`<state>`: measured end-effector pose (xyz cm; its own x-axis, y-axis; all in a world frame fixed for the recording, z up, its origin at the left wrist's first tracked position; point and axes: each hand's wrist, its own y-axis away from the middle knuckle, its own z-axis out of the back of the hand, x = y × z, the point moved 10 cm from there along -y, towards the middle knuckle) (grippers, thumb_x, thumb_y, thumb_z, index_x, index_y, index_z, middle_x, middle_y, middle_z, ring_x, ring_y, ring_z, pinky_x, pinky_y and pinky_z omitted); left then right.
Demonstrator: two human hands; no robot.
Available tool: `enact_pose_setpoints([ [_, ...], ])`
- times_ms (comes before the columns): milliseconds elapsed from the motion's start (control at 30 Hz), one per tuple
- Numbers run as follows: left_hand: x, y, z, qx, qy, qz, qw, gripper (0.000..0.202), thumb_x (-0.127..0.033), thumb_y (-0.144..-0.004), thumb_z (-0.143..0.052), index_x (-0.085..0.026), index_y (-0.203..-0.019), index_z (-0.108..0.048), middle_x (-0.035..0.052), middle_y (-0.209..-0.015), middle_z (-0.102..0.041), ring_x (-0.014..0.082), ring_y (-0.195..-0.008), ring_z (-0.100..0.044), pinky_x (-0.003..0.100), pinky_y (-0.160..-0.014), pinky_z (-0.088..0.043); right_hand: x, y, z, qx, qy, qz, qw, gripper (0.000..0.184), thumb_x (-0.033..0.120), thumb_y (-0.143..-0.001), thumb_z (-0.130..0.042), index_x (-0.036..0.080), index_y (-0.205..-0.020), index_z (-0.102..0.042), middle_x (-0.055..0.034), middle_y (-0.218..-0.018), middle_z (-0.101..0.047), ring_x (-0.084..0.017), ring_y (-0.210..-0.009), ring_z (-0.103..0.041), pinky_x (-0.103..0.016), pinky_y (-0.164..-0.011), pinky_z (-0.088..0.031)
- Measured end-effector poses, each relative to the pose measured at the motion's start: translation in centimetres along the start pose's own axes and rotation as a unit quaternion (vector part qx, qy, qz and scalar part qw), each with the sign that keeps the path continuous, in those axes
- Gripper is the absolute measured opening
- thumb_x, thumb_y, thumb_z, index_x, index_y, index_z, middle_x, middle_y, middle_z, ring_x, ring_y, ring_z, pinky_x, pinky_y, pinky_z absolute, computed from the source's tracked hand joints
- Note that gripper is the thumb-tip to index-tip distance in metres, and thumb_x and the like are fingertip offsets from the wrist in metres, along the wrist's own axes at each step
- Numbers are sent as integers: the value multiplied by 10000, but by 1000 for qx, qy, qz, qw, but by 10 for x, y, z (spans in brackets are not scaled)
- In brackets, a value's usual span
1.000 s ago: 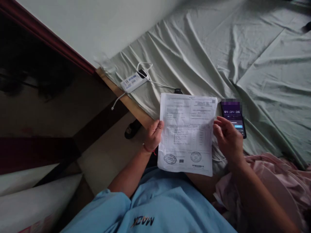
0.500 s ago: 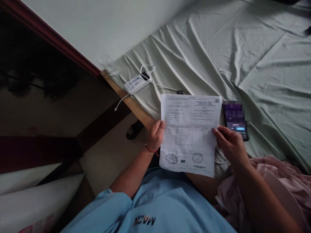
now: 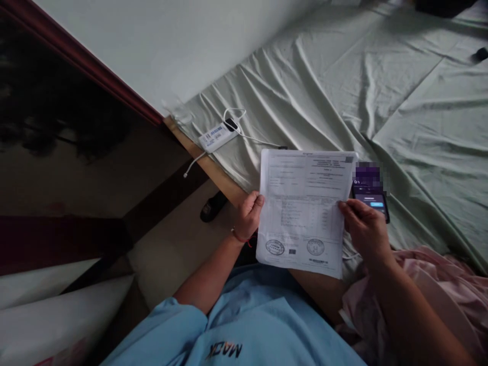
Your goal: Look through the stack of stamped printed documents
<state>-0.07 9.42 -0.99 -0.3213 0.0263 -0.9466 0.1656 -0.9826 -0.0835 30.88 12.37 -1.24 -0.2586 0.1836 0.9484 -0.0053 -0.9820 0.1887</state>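
A white printed document [image 3: 301, 213] with two round stamps near its bottom edge is held up in front of my lap. My left hand [image 3: 249, 216] pinches its left edge, thumb on the front. On the opposite side my right hand [image 3: 364, 226] grips the right edge between thumb and fingers. Beyond the right hand lies a phone [image 3: 371, 198] with its screen lit, partly covered by the hand and paper. Whether the document is a single sheet or several I cannot tell.
A pale green sheet [image 3: 328, 91] covers the bed. Near its wooden edge [image 3: 217, 178] rests a white power strip [image 3: 219, 138] with a white cable. Pink cloth [image 3: 430, 284] is bunched at the right. A dark shoe [image 3: 213, 206] stands on the floor.
The document and both hands have shifted slightly right in view, as have the power strip and bed edge. Both hands keep their hold.
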Motion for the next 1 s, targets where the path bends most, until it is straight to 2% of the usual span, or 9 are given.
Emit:
enact_pose_setpoints([
  [133,-2,-1,1,-13,-40,-1,999,402,-498,-1061,-420,-187,-813,-482,-20,-673,-423,126,-629,-415,282,-624,-336,4,1,0,-4,45,18,999,355,537,-888,-650,191,-884,-727,12,-561,-556,-137,-496,-476,-266,-480,-366],
  [267,-4,-1,5,-43,-68,-13,997,376,-461,-1061,-421,-192,-804,-470,-18,-675,-428,128,-641,-432,282,-632,-338,18,3,10,-64,171,70,981,388,523,-901,-614,170,-959,-764,-39,-670,-680,-163,-570,-576,-281,-550,-409],
  [333,-5,0,7,-59,-83,-17,995,356,-443,-1059,-425,-194,-809,-472,-16,-675,-439,129,-641,-443,279,-630,-342,21,4,13,-79,198,82,974,386,511,-894,-612,168,-968,-772,-48,-693,-707,-172,-582,-603,-285,-565,-423],
  [467,-8,-1,6,-70,-120,-25,990,304,-405,-1048,-439,-193,-840,-505,-18,-657,-466,126,-616,-453,271,-603,-342,25,4,11,-74,210,100,970,342,477,-900,-608,177,-929,-770,-40,-678,-711,-165,-567,-608,-276,-561,-428],
  [700,-17,-4,4,-74,-133,-54,987,340,-367,-1047,-430,-188,-760,-467,-21,-625,-447,115,-589,-439,257,-573,-330,23,4,6,-59,200,107,972,254,439,-864,-669,195,-888,-735,-17,-676,-700,-143,-553,-590,-252,-545,-425],
  [900,-19,-3,3,-72,-148,-59,985,368,-398,-1036,-461,-184,-738,-489,-30,-587,-419,106,-547,-405,246,-541,-317,19,3,15,-78,196,87,974,240,431,-856,-674,199,-878,-728,-8,-660,-677,-143,-560,-578,-254,-549,-423],
  [1000,-19,-2,3,-73,-142,-61,985,365,-404,-1035,-469,-180,-751,-510,-27,-608,-456,105,-565,-432,238,-553,-335,17,4,17,-78,188,84,975,249,442,-867,-680,202,-907,-731,-5,-688,-680,-147,-588,-591,-258,-565,-438],
])
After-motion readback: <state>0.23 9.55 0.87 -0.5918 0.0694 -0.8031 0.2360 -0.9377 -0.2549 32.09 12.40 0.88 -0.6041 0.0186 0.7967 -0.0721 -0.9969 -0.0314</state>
